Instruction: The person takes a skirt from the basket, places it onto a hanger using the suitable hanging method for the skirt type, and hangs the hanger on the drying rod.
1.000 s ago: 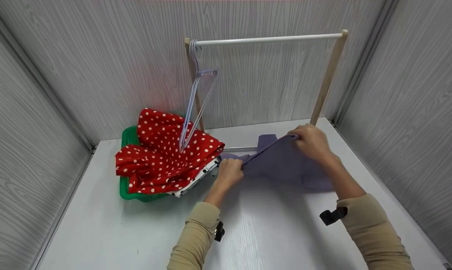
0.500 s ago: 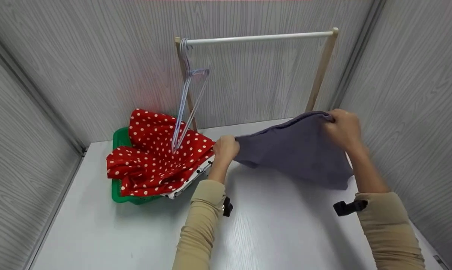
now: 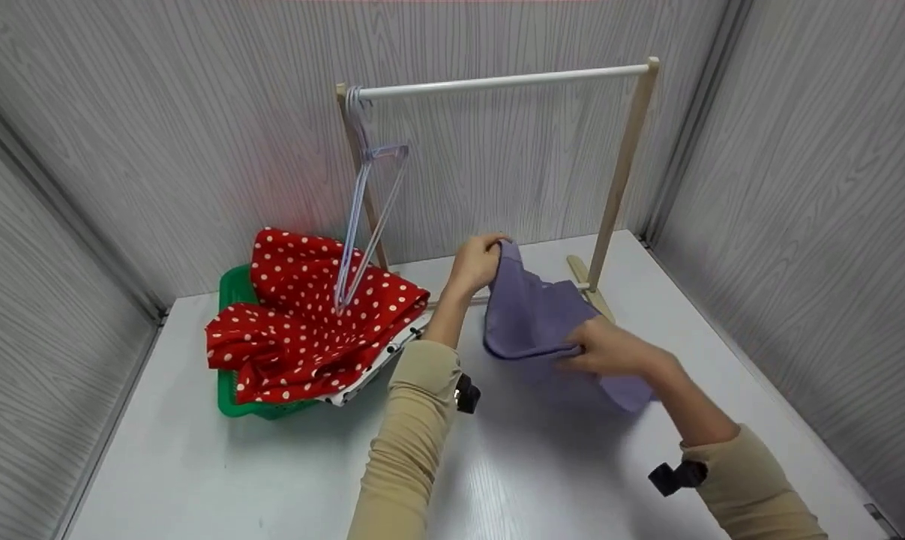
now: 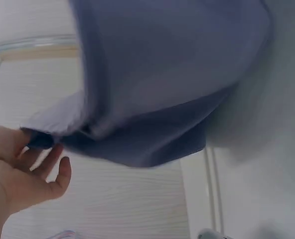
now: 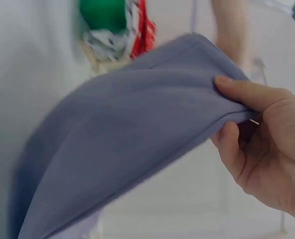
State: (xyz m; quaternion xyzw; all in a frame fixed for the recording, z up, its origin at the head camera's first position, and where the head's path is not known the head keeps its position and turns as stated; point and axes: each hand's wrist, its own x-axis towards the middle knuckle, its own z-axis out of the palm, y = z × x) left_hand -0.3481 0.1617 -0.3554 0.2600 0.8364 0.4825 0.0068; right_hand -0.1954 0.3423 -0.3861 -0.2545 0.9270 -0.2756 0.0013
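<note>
A: Principal item, with position?
B: One purple cloth [image 3: 527,315], unmarked on the faces shown, held in front of the clothes rack [image 3: 497,82], above the white table [image 3: 197,465]. Whether the table is touched by its blurred lower part cannot be told.

A: Direction and long axis?
B: In the head view, the long axis is slanted from the left hand [image 3: 476,262], at the far end, toward the near right. A thick hem is dropped from that hand, then curved across to the right hand [image 3: 609,349].

A: Fingers?
B: A far corner is pinched by the left fingers, the outer ones bent beside it. The hem is gripped by the right: thumb laid on the cloth's face, bent fingers tucked behind the edge.

A: Adjoining stock?
B: Pale hangers [image 3: 355,214], hung at the rail's left end. One green basket [image 3: 231,379], well left of the principal item, filled with red, white-dotted fabric [image 3: 325,322]; black-spotted white fabric [image 3: 381,365] is shown beneath.
</note>
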